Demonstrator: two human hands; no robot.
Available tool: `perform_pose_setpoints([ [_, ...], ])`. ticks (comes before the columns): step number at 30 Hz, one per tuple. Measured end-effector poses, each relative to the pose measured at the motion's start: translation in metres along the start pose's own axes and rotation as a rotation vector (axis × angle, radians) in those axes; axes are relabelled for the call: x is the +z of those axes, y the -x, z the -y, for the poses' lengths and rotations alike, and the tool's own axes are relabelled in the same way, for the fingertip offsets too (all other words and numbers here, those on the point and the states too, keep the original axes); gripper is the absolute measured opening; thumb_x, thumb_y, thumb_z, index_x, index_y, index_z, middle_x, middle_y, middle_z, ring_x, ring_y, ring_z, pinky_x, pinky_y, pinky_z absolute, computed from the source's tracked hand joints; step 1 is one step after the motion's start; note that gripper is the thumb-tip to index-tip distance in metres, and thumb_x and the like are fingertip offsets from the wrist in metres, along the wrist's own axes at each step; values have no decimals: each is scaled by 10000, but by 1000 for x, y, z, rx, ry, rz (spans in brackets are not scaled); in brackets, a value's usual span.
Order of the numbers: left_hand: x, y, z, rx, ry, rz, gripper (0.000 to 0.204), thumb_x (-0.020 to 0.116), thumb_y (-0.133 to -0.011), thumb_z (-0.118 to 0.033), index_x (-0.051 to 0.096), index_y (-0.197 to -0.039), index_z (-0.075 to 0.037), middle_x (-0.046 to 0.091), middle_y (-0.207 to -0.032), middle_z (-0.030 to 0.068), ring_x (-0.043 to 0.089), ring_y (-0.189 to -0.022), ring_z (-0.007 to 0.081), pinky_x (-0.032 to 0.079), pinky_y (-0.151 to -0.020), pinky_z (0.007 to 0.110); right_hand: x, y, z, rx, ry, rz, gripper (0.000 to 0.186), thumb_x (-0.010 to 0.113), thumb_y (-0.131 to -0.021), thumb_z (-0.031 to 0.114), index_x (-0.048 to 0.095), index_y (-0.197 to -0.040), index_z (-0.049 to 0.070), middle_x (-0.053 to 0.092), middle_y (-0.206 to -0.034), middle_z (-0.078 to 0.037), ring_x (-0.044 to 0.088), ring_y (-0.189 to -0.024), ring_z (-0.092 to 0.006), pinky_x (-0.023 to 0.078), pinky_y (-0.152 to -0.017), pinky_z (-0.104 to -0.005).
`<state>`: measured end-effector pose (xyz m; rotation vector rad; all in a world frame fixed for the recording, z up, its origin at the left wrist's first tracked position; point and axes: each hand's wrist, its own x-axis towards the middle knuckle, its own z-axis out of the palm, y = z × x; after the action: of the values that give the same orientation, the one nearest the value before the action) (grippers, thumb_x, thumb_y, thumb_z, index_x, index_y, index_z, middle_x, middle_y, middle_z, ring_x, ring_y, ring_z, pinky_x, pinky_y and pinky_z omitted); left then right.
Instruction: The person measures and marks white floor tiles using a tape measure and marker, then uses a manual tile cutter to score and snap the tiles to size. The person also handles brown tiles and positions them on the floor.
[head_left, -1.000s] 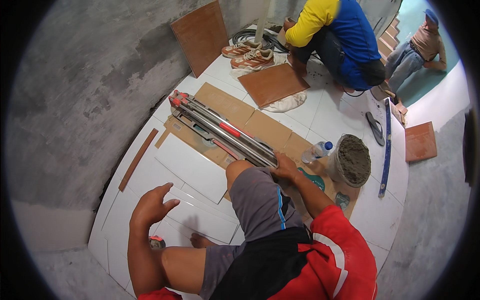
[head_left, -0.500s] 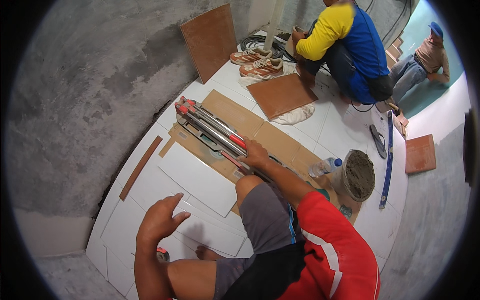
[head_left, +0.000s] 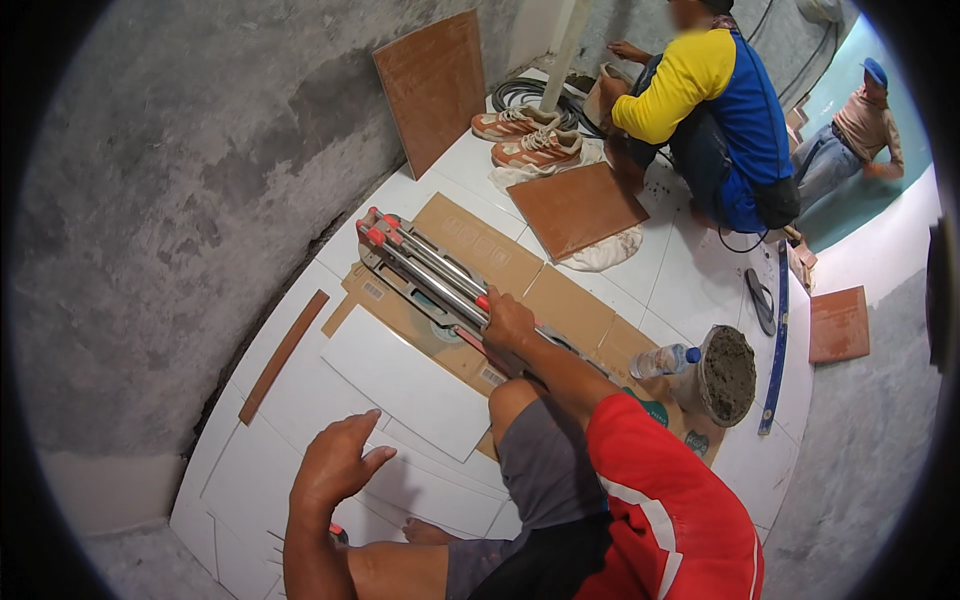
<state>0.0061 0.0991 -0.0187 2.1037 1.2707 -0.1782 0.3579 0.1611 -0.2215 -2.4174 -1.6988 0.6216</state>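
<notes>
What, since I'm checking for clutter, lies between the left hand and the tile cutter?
Going from the left hand to the tile cutter, the head view shows a large white tile, then a strip of cardboard.

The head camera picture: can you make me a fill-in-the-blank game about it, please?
1. The camera wearer's hand touching the tile cutter is the ____ one.
2. Beneath the tile cutter lies brown ____.
3. The bottle has a cap coloured ____.
4. The crouching co-worker has a sleeve coloured ____.

Missing words: right; cardboard; blue; yellow.
</notes>
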Motion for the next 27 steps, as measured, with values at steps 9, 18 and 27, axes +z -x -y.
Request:
perform_pose_setpoints([
  [9, 4, 11, -6, -32, -31, -12, 599, 739, -876, -336, 568, -1359, -26, 646, -1261, 218, 611, -1157, 370, 490, -985, 427, 0, 2, -9, -13, -24, -18, 755, 699, -763, 189, 405, -1448, 73, 622, -1173, -223, 630, -1096, -390, 520, -919, -469],
  [18, 7, 21, -8, -39, -45, -40, 611, 764, -861, -308, 565, -1367, -30, 629, -1299, 227, 594, -1216, 374, 481, -1015, 425, -2, 33, -46, -77, -55, -43, 772, 741, -716, 220, 440, -1418, 108, 644, -1105, -211, 646, -1037, -394, 534, -849, -481],
  [27, 8, 29, -20, -76, -52, -32, 611, 766, -858, -312, 568, -1364, -33, 623, -1312, 225, 585, -1234, 368, 472, -1034, 421, -5, 86, -96, -71, -48, -77, 785, 744, -704, 220, 448, -1423, 115, 646, -1119, -211, 642, -1044, -395, 528, -856, -473],
])
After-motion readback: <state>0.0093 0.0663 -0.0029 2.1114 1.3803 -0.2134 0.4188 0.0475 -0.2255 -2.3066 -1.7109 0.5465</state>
